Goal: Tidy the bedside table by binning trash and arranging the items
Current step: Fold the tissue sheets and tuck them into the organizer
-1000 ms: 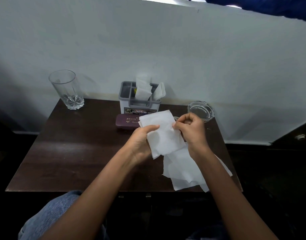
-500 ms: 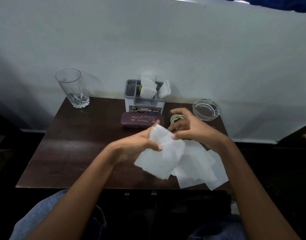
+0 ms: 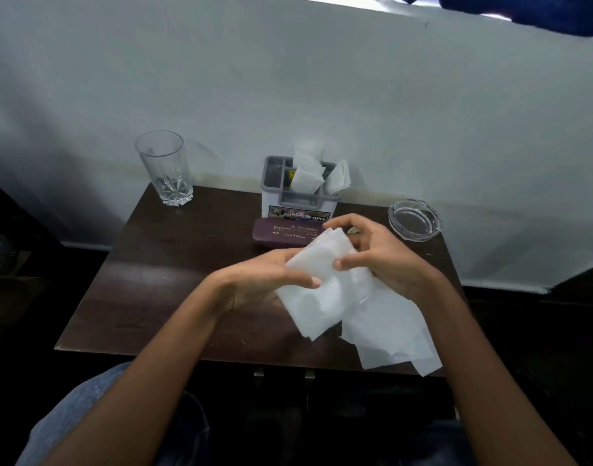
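Note:
A folded white tissue is held above the dark wooden bedside table by both hands. My left hand grips its left side, thumb lying across the top. My right hand pinches its upper right part between thumb and fingers. More loose white tissues lie on the table under my right wrist and hang over the front right edge.
A grey caddy with tissues stands at the back centre, a maroon spectacle case in front of it. An empty glass tumbler is at the back left, a glass ashtray at the back right. A white wall runs behind.
The tissue went from held flat and upright to lowered and folded smaller between both hands. My right hand has closed in over its top corner.

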Action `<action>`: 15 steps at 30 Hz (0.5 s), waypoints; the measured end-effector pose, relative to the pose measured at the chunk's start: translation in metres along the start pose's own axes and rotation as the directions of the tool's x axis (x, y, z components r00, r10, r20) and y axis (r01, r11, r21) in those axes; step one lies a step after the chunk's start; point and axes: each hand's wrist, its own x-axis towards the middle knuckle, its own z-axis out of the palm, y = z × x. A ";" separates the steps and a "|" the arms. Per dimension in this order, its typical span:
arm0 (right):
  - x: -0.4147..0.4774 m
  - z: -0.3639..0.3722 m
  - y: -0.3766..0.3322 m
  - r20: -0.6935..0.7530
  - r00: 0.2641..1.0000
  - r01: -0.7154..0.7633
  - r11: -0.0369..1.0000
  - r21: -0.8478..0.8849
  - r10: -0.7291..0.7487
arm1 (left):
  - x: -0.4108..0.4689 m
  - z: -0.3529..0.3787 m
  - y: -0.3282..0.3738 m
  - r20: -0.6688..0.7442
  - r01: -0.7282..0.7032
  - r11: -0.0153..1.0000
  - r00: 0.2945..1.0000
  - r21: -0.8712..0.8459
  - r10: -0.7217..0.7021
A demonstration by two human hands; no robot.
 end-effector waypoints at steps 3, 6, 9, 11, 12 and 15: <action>0.008 0.001 0.006 -0.170 0.985 -0.008 0.995 0.103 0.026 | 0.001 -0.002 -0.002 -0.183 -0.064 0.997 0.981 -0.033 0.057; 0.013 0.005 0.009 -0.228 0.972 -0.002 0.972 0.233 0.057 | 0.003 -0.005 -0.003 -0.306 -0.115 0.990 0.948 -0.078 0.086; 0.015 0.006 0.008 -0.216 0.973 0.001 0.940 0.342 0.077 | 0.003 -0.008 -0.003 -0.342 -0.110 0.993 0.936 -0.044 0.088; 0.014 0.004 0.008 -0.192 0.979 0.008 0.924 0.383 0.071 | 0.003 -0.007 -0.002 -0.355 -0.139 0.990 0.927 -0.021 0.123; 0.014 0.002 0.008 -0.190 0.979 0.010 0.923 0.384 0.069 | 0.002 -0.006 -0.002 -0.362 -0.162 0.987 0.921 -0.017 0.145; 0.012 0.003 0.008 -0.198 0.979 0.029 0.929 0.368 0.048 | 0.001 -0.004 0.000 -0.387 -0.207 0.978 0.902 0.002 0.192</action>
